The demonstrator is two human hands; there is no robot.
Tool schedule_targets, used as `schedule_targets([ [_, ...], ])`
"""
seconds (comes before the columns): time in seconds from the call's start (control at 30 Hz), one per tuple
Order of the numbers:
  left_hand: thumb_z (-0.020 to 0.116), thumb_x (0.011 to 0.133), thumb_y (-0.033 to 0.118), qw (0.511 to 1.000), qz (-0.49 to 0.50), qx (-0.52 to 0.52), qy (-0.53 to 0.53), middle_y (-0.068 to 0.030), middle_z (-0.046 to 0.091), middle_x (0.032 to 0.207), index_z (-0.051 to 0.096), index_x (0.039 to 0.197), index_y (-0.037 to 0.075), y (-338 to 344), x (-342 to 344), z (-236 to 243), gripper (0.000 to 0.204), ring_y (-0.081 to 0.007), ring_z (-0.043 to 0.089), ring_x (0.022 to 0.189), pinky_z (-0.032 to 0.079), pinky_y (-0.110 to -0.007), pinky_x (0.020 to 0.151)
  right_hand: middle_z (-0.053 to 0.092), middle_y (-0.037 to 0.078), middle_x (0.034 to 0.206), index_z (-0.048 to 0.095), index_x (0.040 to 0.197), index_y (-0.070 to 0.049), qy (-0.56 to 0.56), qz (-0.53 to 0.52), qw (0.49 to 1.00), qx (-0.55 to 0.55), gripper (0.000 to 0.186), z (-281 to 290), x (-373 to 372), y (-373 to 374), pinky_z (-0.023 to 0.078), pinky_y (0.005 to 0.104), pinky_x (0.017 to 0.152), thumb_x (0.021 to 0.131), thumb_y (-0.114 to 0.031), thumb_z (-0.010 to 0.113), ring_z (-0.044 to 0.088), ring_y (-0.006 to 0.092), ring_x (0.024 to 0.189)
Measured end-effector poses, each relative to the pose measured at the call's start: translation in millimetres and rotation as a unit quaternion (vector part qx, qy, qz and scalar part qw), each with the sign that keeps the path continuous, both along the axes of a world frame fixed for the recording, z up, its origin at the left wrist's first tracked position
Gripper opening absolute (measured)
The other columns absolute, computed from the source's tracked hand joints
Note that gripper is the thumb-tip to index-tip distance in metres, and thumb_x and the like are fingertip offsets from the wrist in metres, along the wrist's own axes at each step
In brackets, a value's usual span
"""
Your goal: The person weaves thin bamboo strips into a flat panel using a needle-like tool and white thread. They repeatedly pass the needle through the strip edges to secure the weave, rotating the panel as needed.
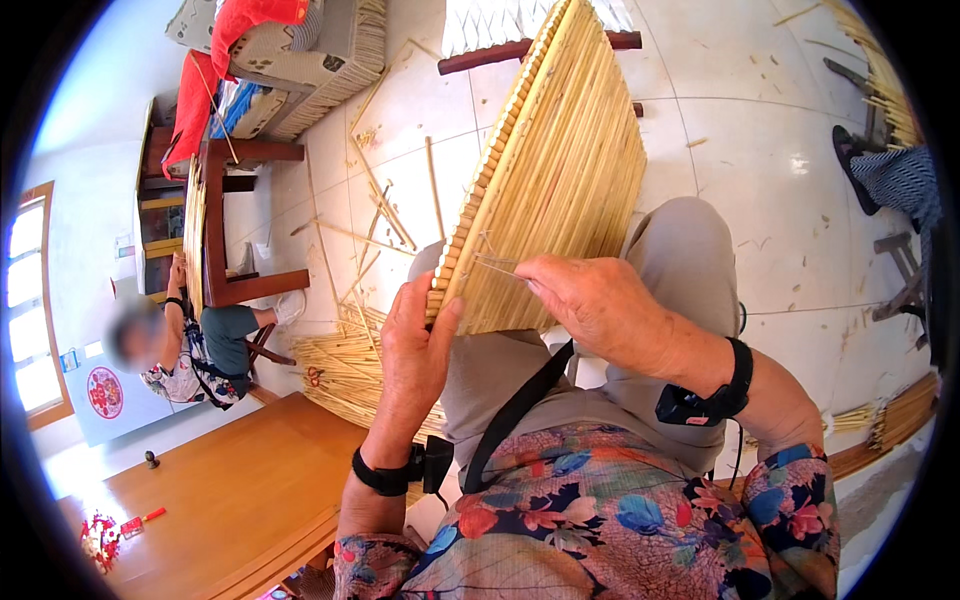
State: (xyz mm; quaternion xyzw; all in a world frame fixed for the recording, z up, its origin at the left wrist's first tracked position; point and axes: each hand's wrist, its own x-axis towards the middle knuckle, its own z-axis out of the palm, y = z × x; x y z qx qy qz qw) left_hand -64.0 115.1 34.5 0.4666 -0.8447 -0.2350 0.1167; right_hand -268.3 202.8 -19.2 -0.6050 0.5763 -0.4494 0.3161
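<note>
Bright tiled floor (pixel 790 255), scattered with loose stalks, spreads around a seated person, seen from a camera on their head. Lower left is a glossy brown wooden table (pixel 250 480); above it sits another person (pixel 225 340) with a similar panel. A heap of cut stalks (pixel 345 370) lies on the floor by the wearer's left side.

Straight ahead, a golden stalk panel (pixel 555 170) rises from the lap toward the top of the picture, its long axis tilted up and to the right. Its ridged edge faces left, with the face of stalks to the right of it. The left hand (pixel 415 325) is nearer that edge, at its lower end: the grip is narrow, wrapped around the edge, thumb on the near side.

The right hand (pixel 595 300) hovers over the panel's face, just right of the edge. Its grip is pinched tight, thumb to forefinger, on a thin strand (pixel 497 266) that runs leftward to the panel near the edge; whether the strand includes a needle, I cannot tell.
</note>
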Motion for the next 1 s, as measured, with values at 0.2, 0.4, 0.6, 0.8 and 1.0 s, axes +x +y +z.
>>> schedule_targets([
  [0.2,0.067,0.091,0.011,1.000,-0.005,0.001,0.011,-0.0123,0.062,0.096,0.058,0.120,-0.002,-0.2,4.7,-2.5,0.033,-0.0222,0.058,0.087,0.048,-0.033,0.078,0.062,0.016,0.072,0.055,0.094,-0.003,0.018,0.000,0.999,-0.035,0.009,1.3,2.6,-3.4,0.052,0.0461,0.059,0.092,-0.012,0.053,0.065,0.0375,0.071],
  [0.4,0.068,0.091,0.012,1.000,-0.004,0.006,0.004,-0.0135,0.063,0.099,0.058,0.121,-0.003,3.6,2.0,1.0,0.035,-0.0235,0.060,0.090,0.048,-0.034,0.080,0.062,0.016,0.071,0.055,0.094,-0.003,0.041,-0.003,0.998,-0.038,0.010,-2.2,3.1,-3.9,0.053,0.0441,0.056,0.092,-0.012,0.054,0.066,0.0354,0.068],
  [0.6,0.068,0.091,0.013,1.000,0.005,0.012,0.005,-0.0141,0.064,0.102,0.057,0.122,-0.002,5.6,3.1,-0.4,0.036,-0.0241,0.061,0.093,0.049,-0.034,0.082,0.063,0.016,0.073,0.056,0.094,-0.003,0.043,0.003,0.999,-0.031,0.010,-0.8,2.0,-4.1,0.054,0.0439,0.058,0.092,-0.012,0.054,0.067,0.0352,0.071],
  [0.8,0.068,0.091,0.013,1.000,0.002,0.010,0.005,-0.0139,0.065,0.101,0.058,0.123,-0.001,6.2,2.2,0.0,0.036,-0.0237,0.062,0.092,0.049,-0.034,0.081,0.063,0.016,0.075,0.057,0.098,-0.003,0.040,0.006,0.999,-0.031,0.011,-0.4,0.5,-2.6,0.053,0.0449,0.060,0.092,-0.011,0.053,0.066,0.0350,0.075],
  [1.0,0.068,0.091,0.012,1.000,0.007,0.019,0.016,-0.0116,0.065,0.100,0.058,0.123,0.000,6.2,5.7,-4.1,0.036,-0.0199,0.061,0.088,0.049,-0.032,0.078,0.064,0.016,0.078,0.057,0.100,-0.003,0.021,0.002,1.000,-0.020,0.012,-4.8,0.5,0.2,0.053,0.0449,0.059,0.092,-0.012,0.053,0.066,0.0352,0.074],
])
